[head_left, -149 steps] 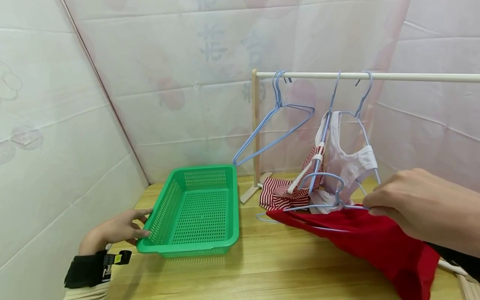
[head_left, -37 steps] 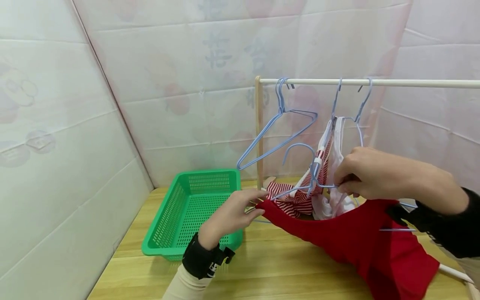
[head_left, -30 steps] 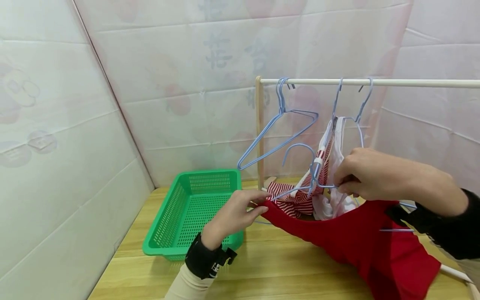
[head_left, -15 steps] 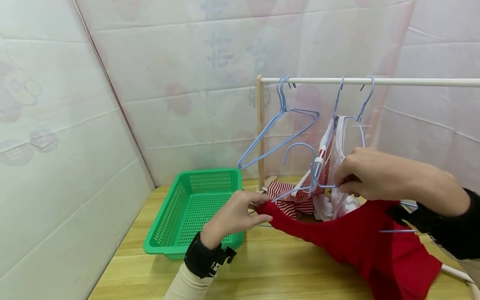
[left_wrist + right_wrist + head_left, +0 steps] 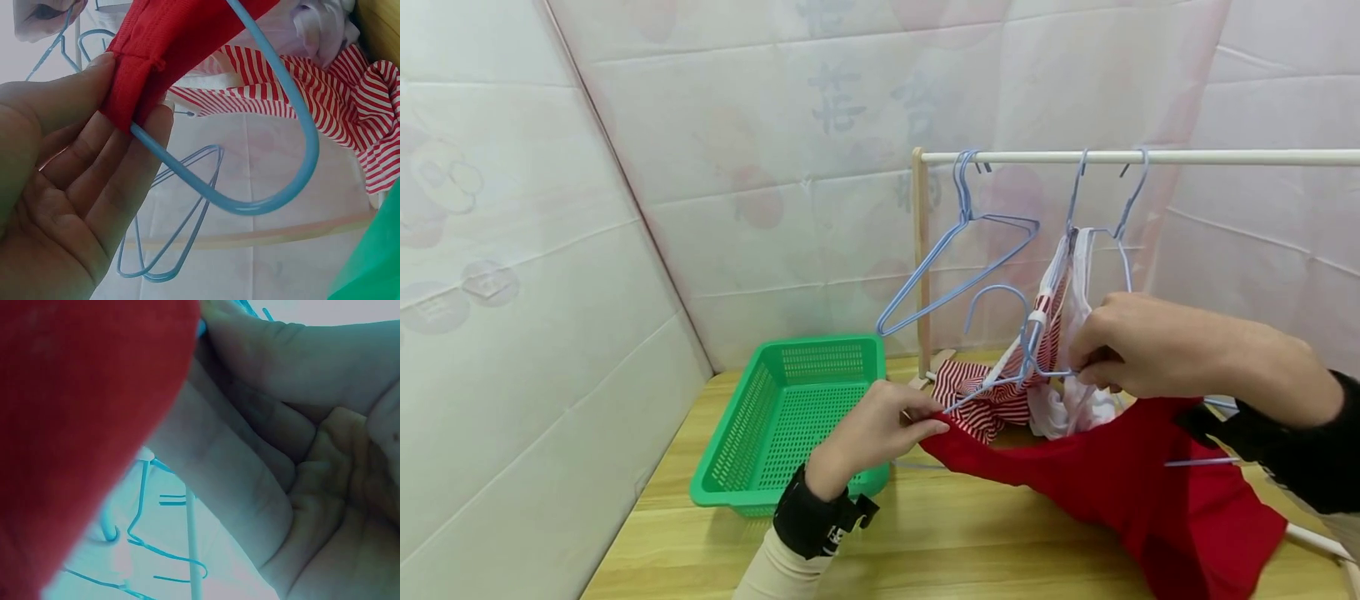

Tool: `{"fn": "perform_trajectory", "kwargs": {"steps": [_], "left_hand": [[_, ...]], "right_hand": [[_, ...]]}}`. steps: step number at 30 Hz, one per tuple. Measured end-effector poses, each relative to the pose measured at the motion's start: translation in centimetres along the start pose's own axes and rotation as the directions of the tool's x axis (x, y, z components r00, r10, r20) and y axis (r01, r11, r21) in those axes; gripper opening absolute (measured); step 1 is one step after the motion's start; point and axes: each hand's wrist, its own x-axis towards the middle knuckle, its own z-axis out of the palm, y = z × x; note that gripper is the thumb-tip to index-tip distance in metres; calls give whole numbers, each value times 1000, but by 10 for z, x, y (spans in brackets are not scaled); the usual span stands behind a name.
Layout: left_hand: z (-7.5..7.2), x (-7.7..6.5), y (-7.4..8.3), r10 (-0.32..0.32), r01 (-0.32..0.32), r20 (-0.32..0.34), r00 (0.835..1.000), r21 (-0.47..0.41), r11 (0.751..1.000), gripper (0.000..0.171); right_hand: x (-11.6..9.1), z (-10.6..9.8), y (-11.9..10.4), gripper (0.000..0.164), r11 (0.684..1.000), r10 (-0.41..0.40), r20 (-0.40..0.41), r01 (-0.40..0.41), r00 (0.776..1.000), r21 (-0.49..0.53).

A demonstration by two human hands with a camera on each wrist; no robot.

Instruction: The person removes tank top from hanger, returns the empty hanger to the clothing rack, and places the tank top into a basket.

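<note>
My left hand (image 5: 880, 425) pinches the strap end of a red top (image 5: 1097, 467) between thumb and fingers. In the left wrist view the rounded end of a blue hanger (image 5: 250, 207) pokes out of that red strap (image 5: 147, 62). My right hand (image 5: 1172, 346) grips the same hanger (image 5: 1000, 287) by its arm, just right of the neck, with the hook standing up. The red top sags below and spreads right over the table, passing under my right wrist. Red cloth (image 5: 81, 412) covers much of the right wrist view, hiding the fingertips.
A green basket (image 5: 880, 367) stands left on the wooden table (image 5: 925, 550). Behind, spare blue hangers (image 5: 958, 221) hang from a rack's white rail (image 5: 1225, 157). A red-and-white striped garment (image 5: 958, 387) and a white top (image 5: 1078, 283) hang close behind my hands.
My left hand has left the basket's rim for the red top's strap. My right hand moved left and up with the hanger. In the last second the pinched strap end dipped slightly.
</note>
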Motion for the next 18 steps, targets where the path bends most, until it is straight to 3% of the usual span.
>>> {"fn": "perform_trajectory", "kwargs": {"steps": [18], "left_hand": [[-6,-6,-4,-23,23,17,1000,-5,1000,11]], "right_hand": [[-5,-3,2,30,999,33,12,-33,999,3]]}}
